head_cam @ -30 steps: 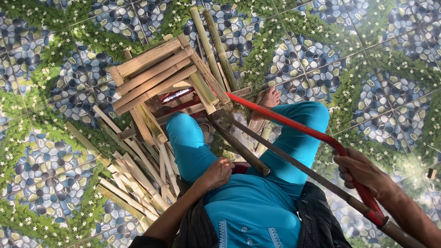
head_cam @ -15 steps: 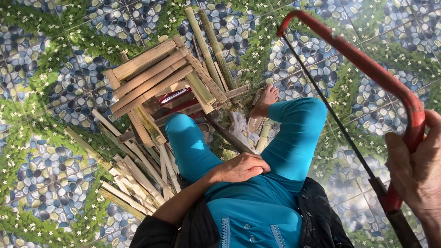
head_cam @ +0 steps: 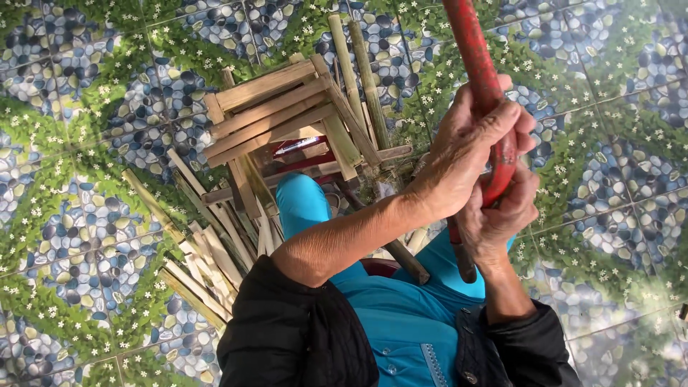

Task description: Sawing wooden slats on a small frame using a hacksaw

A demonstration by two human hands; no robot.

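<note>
Since half second ago: left hand point(head_cam: 462, 161) left lap, crossed over to join right hand point(head_cam: 502, 215) on red hacksaw frame point(head_cam: 481, 86); saw swung in front of body.

Head view: saw frame's long axis near 12–6 o'clock, upper end past top edge at 12. Both hands closed round frame, left above, right just beneath. Bamboo stool point(head_cam: 287, 118) at 10 o'clock from hands, bamboo strips point(head_cam: 208, 258) at 8 o'clock on patterned tile floor point(head_cam: 86, 143).
</note>
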